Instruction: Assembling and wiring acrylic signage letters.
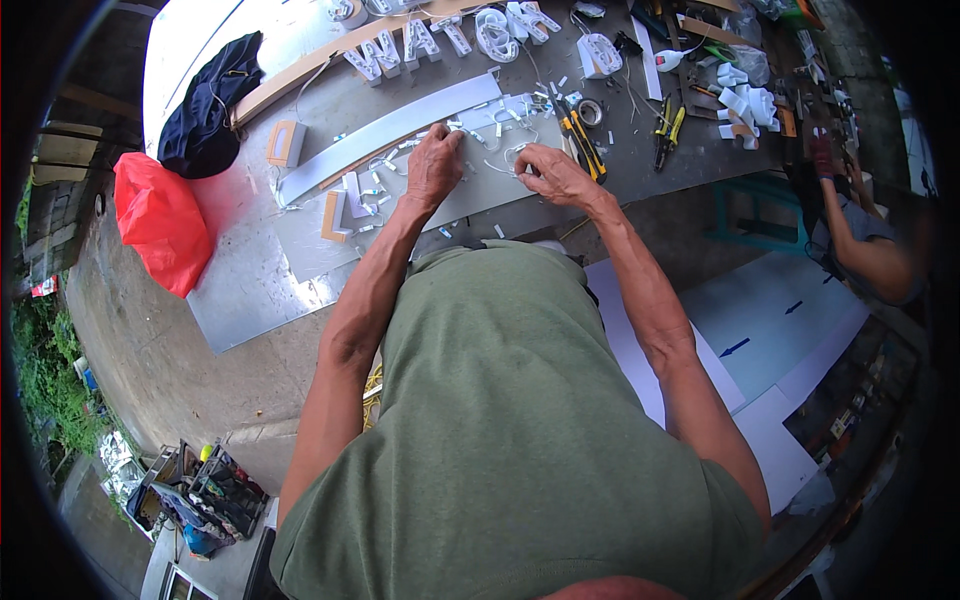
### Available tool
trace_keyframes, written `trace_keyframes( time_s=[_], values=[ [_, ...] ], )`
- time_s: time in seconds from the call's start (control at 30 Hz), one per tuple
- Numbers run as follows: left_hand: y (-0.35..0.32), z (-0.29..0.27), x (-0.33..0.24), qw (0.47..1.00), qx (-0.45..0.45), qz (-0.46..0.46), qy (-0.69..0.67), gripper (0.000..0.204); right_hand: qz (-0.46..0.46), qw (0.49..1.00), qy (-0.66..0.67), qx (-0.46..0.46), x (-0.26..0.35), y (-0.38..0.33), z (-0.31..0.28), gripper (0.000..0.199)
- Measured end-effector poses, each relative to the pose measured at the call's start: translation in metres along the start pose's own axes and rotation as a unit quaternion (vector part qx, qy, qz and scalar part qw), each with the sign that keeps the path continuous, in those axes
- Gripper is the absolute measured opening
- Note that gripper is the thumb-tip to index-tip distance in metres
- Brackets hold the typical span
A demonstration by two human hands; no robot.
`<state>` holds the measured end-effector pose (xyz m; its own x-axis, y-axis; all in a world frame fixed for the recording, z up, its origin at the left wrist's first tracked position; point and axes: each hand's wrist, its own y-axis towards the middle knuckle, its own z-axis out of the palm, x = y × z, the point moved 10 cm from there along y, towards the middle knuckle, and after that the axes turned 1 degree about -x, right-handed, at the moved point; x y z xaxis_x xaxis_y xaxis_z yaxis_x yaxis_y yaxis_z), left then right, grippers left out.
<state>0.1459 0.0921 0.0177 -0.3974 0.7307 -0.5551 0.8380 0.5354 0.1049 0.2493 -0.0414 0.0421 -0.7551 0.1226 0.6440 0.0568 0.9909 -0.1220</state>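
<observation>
Over the metal-topped table (235, 315), my left hand (436, 168) is closed, its fingertips hidden beneath it next to a string of small white LED modules (375, 190). My right hand (556, 176) pinches by a loop of thin white wire (513, 156), thumb and forefinger together. Between the hands, more of the wire and modules lie loose on a grey sheet (480, 190). A long white strip (390, 130) stretches behind my left hand. Just beyond my right hand lie yellow-and-black cutters (582, 145) and a roll of tape (590, 112).
White block letters (410, 42) stand along the back. Pliers (668, 135) and white offcuts (745, 108) lie at the right. A red plastic bag (160, 222) and dark cloth (212, 105) hang over the left edge. Another person's arm (855, 240) shows at far right, near a green stool (755, 215).
</observation>
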Motion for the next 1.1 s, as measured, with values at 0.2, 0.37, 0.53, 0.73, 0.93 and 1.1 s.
trace_keyframes(
  time_s=[0.2, 0.37, 0.53, 0.73, 0.93, 1.1],
  values=[
    [-0.021, -0.032, 0.01, 1.0, -0.022, -0.02, 0.009, 0.024, 0.174, 0.851, 0.49, -0.072, -0.019, -0.024, -0.024, 0.024],
    [-0.058, -0.086, 0.032, 0.992, -0.052, -0.064, 0.099, 0.018, 0.112, 0.74, 0.638, -0.182, -0.028, -0.037, -0.056, 0.027],
    [-0.097, -0.148, 0.053, 0.975, -0.094, -0.136, 0.151, 0.018, 0.063, 0.686, 0.679, -0.253, -0.039, -0.055, -0.102, 0.018],
    [-0.123, -0.193, 0.072, 0.941, -0.182, -0.24, 0.153, 0.024, 0.017, 0.704, 0.676, -0.216, -0.013, -0.055, -0.137, 0.017],
    [-0.056, -0.163, -0.046, 0.967, -0.214, -0.127, -0.054, 0.032, 0.106, 0.824, 0.547, -0.099, 0.004, -0.025, -0.1, 0.019],
    [-0.005, -0.106, -0.138, 0.94, -0.114, -0.134, -0.293, 0.028, 0.122, 0.899, 0.417, -0.056, 0.036, -0.018, -0.092, 0.021]
  ],
)
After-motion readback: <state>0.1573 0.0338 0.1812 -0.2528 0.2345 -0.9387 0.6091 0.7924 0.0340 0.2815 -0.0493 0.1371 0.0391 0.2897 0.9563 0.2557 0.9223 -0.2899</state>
